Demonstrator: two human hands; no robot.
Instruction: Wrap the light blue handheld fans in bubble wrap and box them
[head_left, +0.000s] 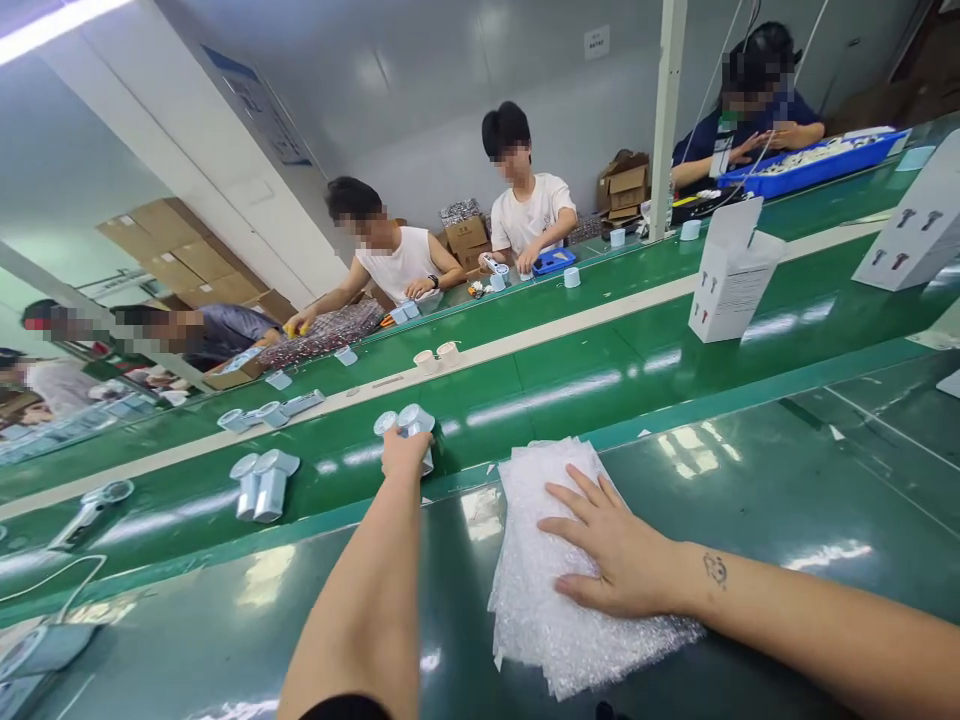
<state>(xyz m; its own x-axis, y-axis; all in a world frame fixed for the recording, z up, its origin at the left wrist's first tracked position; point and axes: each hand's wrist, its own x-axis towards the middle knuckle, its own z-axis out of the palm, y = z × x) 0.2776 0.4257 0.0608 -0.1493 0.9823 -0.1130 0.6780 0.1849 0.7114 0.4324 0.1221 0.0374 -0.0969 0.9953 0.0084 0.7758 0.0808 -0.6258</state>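
Observation:
My left hand (406, 452) reaches onto the green conveyor belt and is closed around a pair of light-blue plastic parts (415, 420) with round, flared tops. On the near table, my right hand (611, 545) lies flat with fingers spread on a stack of clear bubble-wrap sheets (540, 630). Another pair of light-blue parts (268, 484) stands on the belt to the left of my left hand.
Light-blue handheld devices (94, 510) lie farther left. White printed boxes (731, 280) stand on the belt at the right. Two small cream rings (436, 357) sit on the pale divider. Several people work across the line, one by a blue tray (817, 165).

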